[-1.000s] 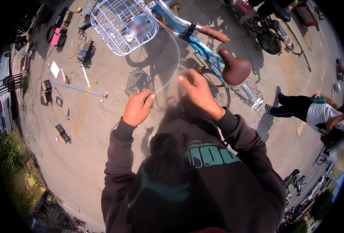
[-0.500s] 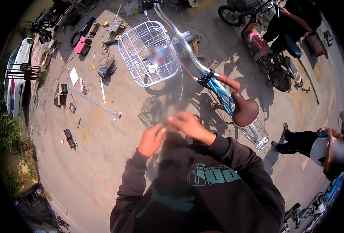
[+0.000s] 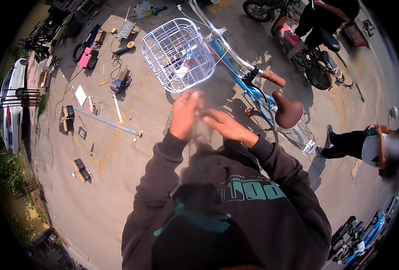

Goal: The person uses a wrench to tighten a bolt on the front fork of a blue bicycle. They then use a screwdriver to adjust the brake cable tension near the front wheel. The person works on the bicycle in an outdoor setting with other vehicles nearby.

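Observation:
My left hand (image 3: 186, 114) is raised just below the basket, its fingers curled closed. My right hand (image 3: 228, 127) comes in beside it, fingertips pressed together and pointing at the left palm. Whatever either hand holds is too small or blurred to make out. Ahead stands a blue bicycle (image 3: 217, 48) with a white wire basket (image 3: 180, 56) on its front; a few small items lie in the basket. Its brown handlebar grip (image 3: 273, 78) and brown saddle (image 3: 289, 110) are to the right of my hands. A thin cable loops near the handlebar.
Tools and parts lie on the pavement at left, among them a long metal bar (image 3: 107, 121), a white panel (image 3: 80, 96) and a pink-and-black box (image 3: 88, 58). A motorbike (image 3: 294, 45) with a person beside it is at upper right. Another person (image 3: 357, 141) stands at right.
Both hands have moved up, closer to the basket; the left has turned upward and risen above the right. The cable that ran down to my fingers no longer shows there.

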A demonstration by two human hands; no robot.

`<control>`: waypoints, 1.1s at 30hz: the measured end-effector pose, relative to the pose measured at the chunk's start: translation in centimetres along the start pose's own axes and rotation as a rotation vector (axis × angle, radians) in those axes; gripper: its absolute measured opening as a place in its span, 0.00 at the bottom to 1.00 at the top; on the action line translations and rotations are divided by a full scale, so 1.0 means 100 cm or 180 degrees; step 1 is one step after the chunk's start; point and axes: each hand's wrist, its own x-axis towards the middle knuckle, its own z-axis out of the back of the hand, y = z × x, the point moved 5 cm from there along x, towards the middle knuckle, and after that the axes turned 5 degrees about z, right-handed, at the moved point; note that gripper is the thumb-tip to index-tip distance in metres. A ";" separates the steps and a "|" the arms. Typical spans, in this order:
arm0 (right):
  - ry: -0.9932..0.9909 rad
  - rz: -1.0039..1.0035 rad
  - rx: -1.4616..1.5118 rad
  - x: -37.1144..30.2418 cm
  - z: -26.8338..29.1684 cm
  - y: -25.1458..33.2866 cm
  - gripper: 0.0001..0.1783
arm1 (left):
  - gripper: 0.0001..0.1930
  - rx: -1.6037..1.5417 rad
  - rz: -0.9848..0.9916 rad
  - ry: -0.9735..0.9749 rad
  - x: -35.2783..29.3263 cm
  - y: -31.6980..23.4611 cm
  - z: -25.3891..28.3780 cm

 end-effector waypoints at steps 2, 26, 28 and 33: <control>0.0213 -0.0092 0.0019 -0.006 -0.030 -0.005 0.29 | 0.10 -0.0522 0.0033 0.0159 0.012 -0.010 -0.010; -0.2407 0.0587 -0.1149 -0.079 0.102 0.018 0.15 | 0.18 -0.0398 0.0135 0.0967 0.101 -0.037 -0.105; -0.2168 0.0477 -0.1227 -0.087 0.103 0.012 0.15 | 0.18 -0.0848 0.0236 0.1070 0.126 -0.053 -0.100; -0.2541 0.0494 -0.1129 -0.084 0.108 0.014 0.15 | 0.13 -0.0361 0.0037 0.0867 0.142 -0.047 -0.102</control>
